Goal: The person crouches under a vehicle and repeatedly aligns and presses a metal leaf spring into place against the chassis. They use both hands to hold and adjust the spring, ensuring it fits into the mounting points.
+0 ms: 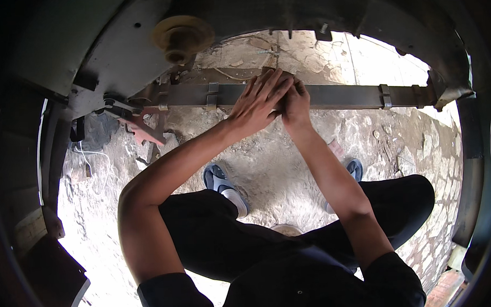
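Observation:
A long, dark leaf spring [341, 96] runs from left to right in front of me, with metal clips [385, 96] wrapped around it. At its middle, both my hands meet at a dark brown metal block [278, 72], mostly hidden by my fingers. My left hand [256, 103] lies across it from the left, long fingers over the far side and thumb on the near side. On the right of the block, my right hand [296, 104] is closed, its fingers bent around the edge. The hands touch each other, and the block's underside is hidden.
A dark curved wheel arch [354, 11] surrounds the spring, with a rusty round metal part [182, 35] hanging at upper left. A reddish metal stand [144, 130] is below the spring's left end. Rough stony ground [278, 163] lies around my sandalled feet [222, 181].

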